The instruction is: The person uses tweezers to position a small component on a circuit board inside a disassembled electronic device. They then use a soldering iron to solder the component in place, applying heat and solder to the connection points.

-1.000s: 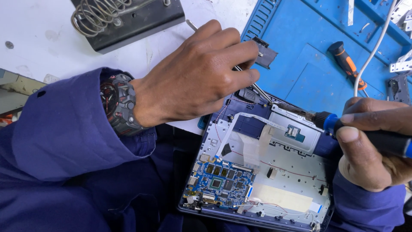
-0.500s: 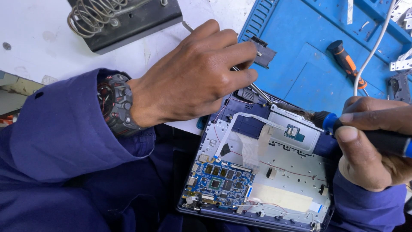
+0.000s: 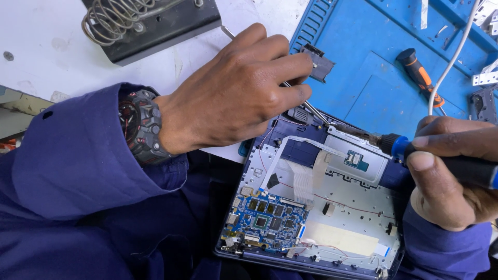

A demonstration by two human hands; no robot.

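Almost nothing had shifted since the moment before: both hands sat where they had been, and the view had only drifted slightly.

The white bench (image 3: 46, 57) carried a blue ribbed work mat (image 3: 373, 67), and half over its near edge lay the opened device with a silver inner plate and a small blue circuit board (image 3: 316, 207), its long side running from the person's lap up toward the mat. The left hand (image 3: 238, 93), in a dark blue sleeve with a chunky black wristwatch (image 3: 137, 124), was curled down over the device's upper left corner, fingers closed on thin metal tweezers (image 3: 311, 110) that slanted from upper left to lower right. The right hand (image 3: 451, 171) was clamped around the black-handled soldering iron with a blue collar (image 3: 399, 145), whose long axis lay nearly level, tip pointing left and slightly up onto the device's top edge, close to the tweezers' tips. A black soldering stand with a wire coil (image 3: 145, 23) stood behind, and an orange-and-black screwdriver (image 3: 420, 75) lay on the mat.
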